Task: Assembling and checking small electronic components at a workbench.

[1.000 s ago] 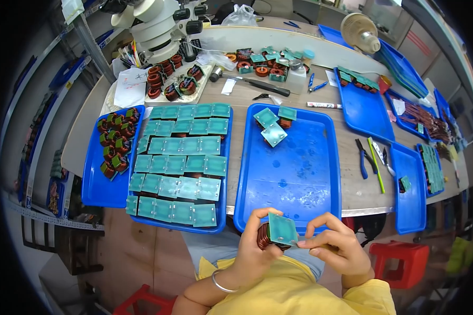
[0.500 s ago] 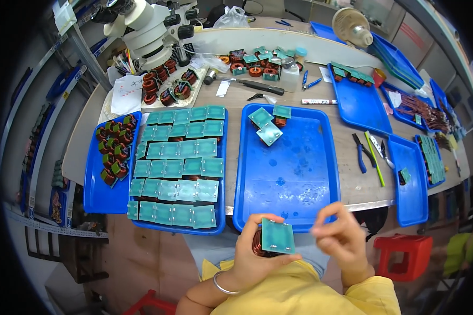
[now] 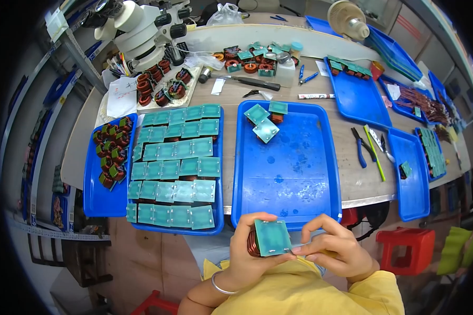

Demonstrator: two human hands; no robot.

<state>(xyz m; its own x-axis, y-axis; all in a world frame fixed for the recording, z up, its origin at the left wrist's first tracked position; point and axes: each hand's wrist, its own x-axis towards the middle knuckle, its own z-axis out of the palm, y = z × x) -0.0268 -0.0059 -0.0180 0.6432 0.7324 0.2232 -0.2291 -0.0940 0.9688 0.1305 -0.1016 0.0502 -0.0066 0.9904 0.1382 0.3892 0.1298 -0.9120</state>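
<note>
My left hand (image 3: 243, 257) is closed around a copper-wound coil with a square green circuit board (image 3: 272, 237) on it, held in front of my body. The board faces up, with solder points along its edges. The fingers of my right hand (image 3: 339, 251) pinch together at the board's lower right corner; what lies between them is too small to make out. Beyond my hands, a blue tray (image 3: 299, 181) holds a few similar coils with green boards (image 3: 266, 130) at its far left. Left of it, another blue tray (image 3: 219, 173) carries rows of green-board coils (image 3: 181, 168).
At the far left stands a blue tray (image 3: 102, 202) of coils. A microscope (image 3: 142, 31) stands at the back left. Pliers (image 3: 360, 149), a green stick (image 3: 376, 155) and tweezers lie right of the middle tray. Narrow blue trays (image 3: 412, 194) and a red stool (image 3: 407, 251) are further right.
My right hand has come left and down to the board's corner, its fingers now pinched there. The coil in my left hand has shifted slightly left.
</note>
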